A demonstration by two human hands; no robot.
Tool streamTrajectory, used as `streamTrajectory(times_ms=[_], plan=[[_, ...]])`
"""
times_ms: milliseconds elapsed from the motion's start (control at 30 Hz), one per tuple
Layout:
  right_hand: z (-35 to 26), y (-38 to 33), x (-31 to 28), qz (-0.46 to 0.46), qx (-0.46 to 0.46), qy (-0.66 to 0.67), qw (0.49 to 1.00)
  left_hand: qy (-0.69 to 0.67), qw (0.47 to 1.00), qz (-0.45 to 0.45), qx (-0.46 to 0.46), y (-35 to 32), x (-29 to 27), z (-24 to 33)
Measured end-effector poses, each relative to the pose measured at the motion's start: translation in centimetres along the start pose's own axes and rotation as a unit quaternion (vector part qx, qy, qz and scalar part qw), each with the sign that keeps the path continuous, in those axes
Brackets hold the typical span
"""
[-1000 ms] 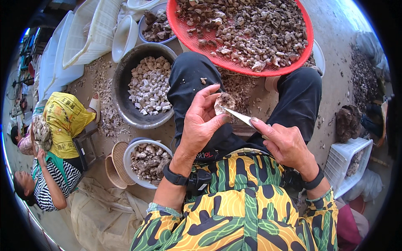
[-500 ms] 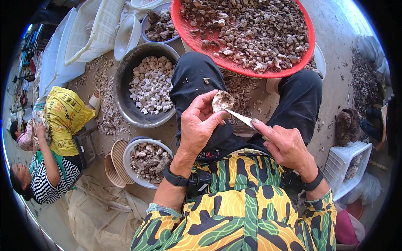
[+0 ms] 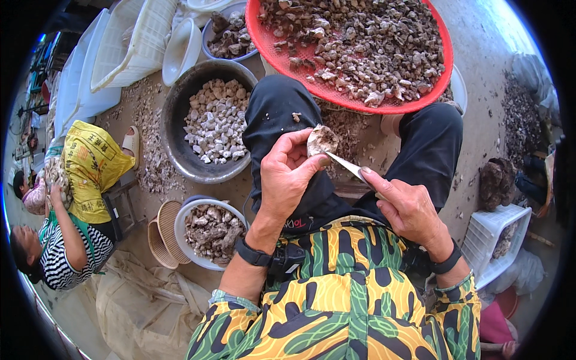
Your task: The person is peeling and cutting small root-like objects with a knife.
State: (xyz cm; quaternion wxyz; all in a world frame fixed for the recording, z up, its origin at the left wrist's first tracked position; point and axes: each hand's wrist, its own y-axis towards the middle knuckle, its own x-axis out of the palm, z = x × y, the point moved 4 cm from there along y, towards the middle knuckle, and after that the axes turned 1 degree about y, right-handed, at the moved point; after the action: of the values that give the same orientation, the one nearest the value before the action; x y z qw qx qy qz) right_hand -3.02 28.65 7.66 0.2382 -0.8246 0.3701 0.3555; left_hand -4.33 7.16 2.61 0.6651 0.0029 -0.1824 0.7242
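Over my lap, my left hand (image 3: 287, 171) pinches a pale lump (image 3: 322, 141) with brown patches, perhaps a piece of root or fungus, between thumb and fingers. My right hand (image 3: 411, 210) is closed round a small knife (image 3: 347, 164). Its narrow pale blade points up and left, with the tip by the lump's lower edge, close to my left thumb. Whether the blade touches the lump I cannot tell. The knife's handle is mostly hidden in my palm. A small crumb (image 3: 296, 117) rests on my trouser knee.
Ahead lies a red sieve tray (image 3: 264, 36) of brown pieces. To the left are a dark basin (image 3: 174, 132) with whitish pieces and a white bowl (image 3: 182, 231) of brown chunks. A co-worker (image 3: 72, 240) sits far left. A white crate (image 3: 474, 258) stands right.
The lump has turned slightly in my left hand and shows more of its pale face. The knife has shifted a little. The view has moved slightly.
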Motion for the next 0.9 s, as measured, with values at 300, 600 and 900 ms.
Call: streamTrajectory(times_ms=[300, 600, 900], plan=[[1.8, 1.0, -0.5, 0.048, 0.054, 0.057, 0.996, 0.067, 0.997, -0.019, 0.011, 4.5, 1.8, -0.1], [4.1, 3.3, -0.7, 0.037, 0.141, 0.162, 0.976, 0.097, 0.995, -0.015, -0.018, 9.3, 2.4, -3.4], [4.6, 4.5, -0.7, 0.024, 0.144, 0.218, 0.965, 0.137, 0.99, -0.014, -0.016, 9.9, 3.1, -3.4]])
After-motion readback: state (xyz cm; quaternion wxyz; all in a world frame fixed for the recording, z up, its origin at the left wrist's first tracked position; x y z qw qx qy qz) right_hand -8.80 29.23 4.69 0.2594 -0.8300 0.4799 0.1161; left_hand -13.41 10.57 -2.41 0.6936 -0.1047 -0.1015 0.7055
